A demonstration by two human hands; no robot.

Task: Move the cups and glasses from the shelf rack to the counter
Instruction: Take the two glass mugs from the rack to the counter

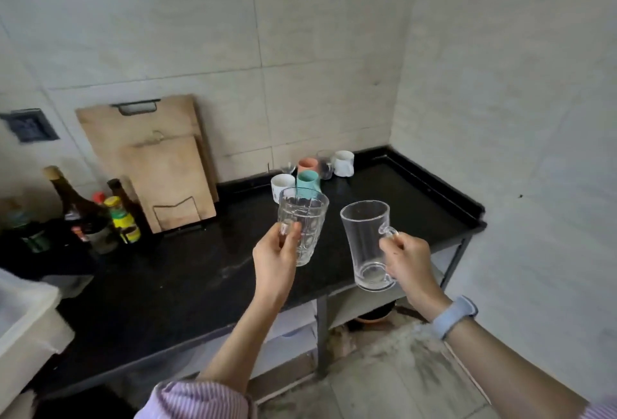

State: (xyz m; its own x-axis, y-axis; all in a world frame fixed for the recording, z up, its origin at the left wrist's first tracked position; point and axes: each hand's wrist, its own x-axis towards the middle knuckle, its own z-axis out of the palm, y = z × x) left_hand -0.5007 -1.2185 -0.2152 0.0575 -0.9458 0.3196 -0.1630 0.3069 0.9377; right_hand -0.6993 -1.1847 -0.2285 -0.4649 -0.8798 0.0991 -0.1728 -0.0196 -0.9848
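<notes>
Above the black counter (pixel 187 271), a patterned glass (pixel 305 226) and a clear glass mug (pixel 367 245) hang in the air side by side, both upright with mouths up, neither touching the surface. The left hand (pixel 275 258) is wrapped around the patterned glass low on its side; the right hand (pixel 409 256) pinches the mug by its handle, which points right.

Beyond them, at the back corner, stand the cups already set down (pixel 312 173): two white, one teal, one orange and a clear one, bunched close together. That cluster lies straight ahead of the left hand and slightly left of the right. To my eye the bare counter directly beneath the patterned glass is the nearer landing spot, while the mug hangs out past the counter's front edge and needs carrying forward first. Cutting boards (pixel 150 158) lean against the wall to the left.
</notes>
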